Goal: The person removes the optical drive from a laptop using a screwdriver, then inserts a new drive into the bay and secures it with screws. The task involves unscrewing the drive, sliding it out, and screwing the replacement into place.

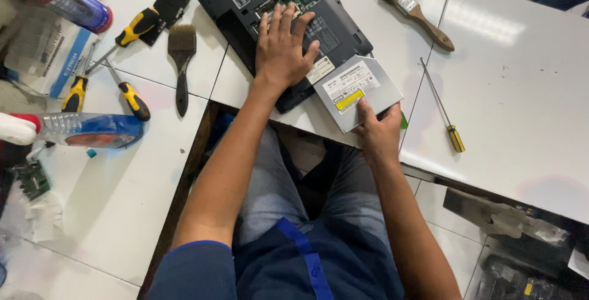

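Silver drive: my right hand (379, 129) pinches the slim optical drive (358, 91) by its near corner, half out of the laptop's side
Left hand (283, 48): fingers spread, palm flat on the upturned black laptop (245, 11)
Table (521, 79): white, thin yellow-handled screwdriver (443, 105) just right of the drive, brush (415, 11) beyond

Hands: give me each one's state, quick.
Left hand: open, flat on the upturned laptop.
Right hand: closed on the silver optical drive.

Left hand (281, 48) flat, fingers (277, 19) spread; right hand (378, 129) pinching, both forearms extended.
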